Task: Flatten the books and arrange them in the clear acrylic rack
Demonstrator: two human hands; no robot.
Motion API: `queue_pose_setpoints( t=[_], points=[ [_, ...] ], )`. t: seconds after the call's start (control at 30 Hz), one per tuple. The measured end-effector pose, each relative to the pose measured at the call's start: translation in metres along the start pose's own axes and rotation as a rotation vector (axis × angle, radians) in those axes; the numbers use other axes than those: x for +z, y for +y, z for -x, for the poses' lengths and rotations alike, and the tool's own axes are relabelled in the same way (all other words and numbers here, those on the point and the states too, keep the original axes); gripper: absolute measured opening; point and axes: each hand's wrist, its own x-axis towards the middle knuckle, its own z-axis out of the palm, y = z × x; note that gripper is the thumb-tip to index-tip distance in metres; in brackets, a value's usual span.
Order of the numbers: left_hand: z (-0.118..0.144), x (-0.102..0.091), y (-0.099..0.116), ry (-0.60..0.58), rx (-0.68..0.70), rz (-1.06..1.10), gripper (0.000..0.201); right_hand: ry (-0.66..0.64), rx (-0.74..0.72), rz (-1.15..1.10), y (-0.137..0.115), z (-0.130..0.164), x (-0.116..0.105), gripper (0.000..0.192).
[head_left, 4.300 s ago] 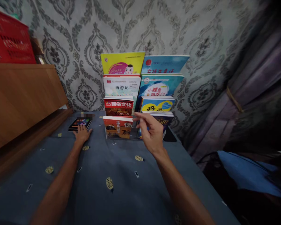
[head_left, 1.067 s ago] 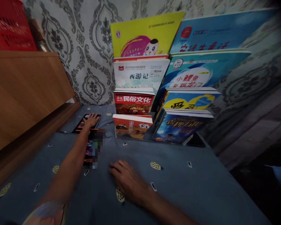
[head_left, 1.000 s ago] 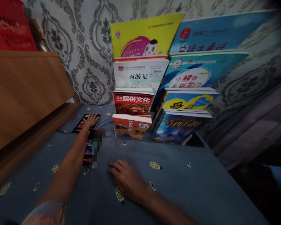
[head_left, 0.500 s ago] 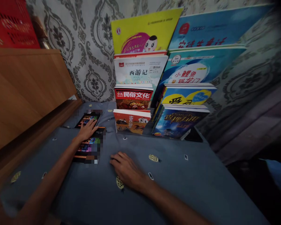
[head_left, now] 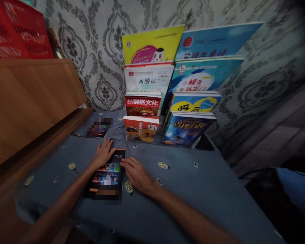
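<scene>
both my hands flat, fingers spread: left hand [head_left: 103, 154] on the dark book's [head_left: 108, 174] top, right hand [head_left: 134, 173] touching its right edge

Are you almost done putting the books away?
Eight books already stand in the tiered rack. Both hands, left hand and right hand, rest flat on a dark book lying on the blue cloth. Another book lies near the wall, untouched.

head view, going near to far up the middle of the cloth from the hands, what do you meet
dark book under the left hand and right hand → orange-red book → red book → white book → yellow book → patterned wall
</scene>
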Motion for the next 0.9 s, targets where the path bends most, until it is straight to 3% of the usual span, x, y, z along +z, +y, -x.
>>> queue_pose_setpoints(
  t=[0.17, 0.27, 0.4, 0.67, 0.9],
  points=[
    [0.029, -0.005, 0.006, -0.011, 0.212, 0.296, 0.056, 0.103, 0.094, -0.065, 0.009, 0.010, -0.004, 0.036],
    [0.052, -0.008, 0.005, -0.034, 0.304, 0.232, 0.055, 0.116, 0.162, -0.086, 0.013, 0.022, -0.013, 0.035],
    [0.069, -0.004, 0.008, -0.044, 0.315, 0.088, 0.052, 0.095, 0.196, -0.075, 0.012, 0.036, -0.023, 0.035],
    [0.056, 0.012, 0.047, 0.035, 0.331, 0.006, 0.048, 0.075, 0.120, 0.075, 0.011, 0.041, -0.021, 0.033],
    [0.035, 0.029, 0.086, 0.040, 0.341, 0.169, 0.046, 0.066, 0.130, 0.161, 0.016, 0.039, -0.026, 0.032]
  ],
)
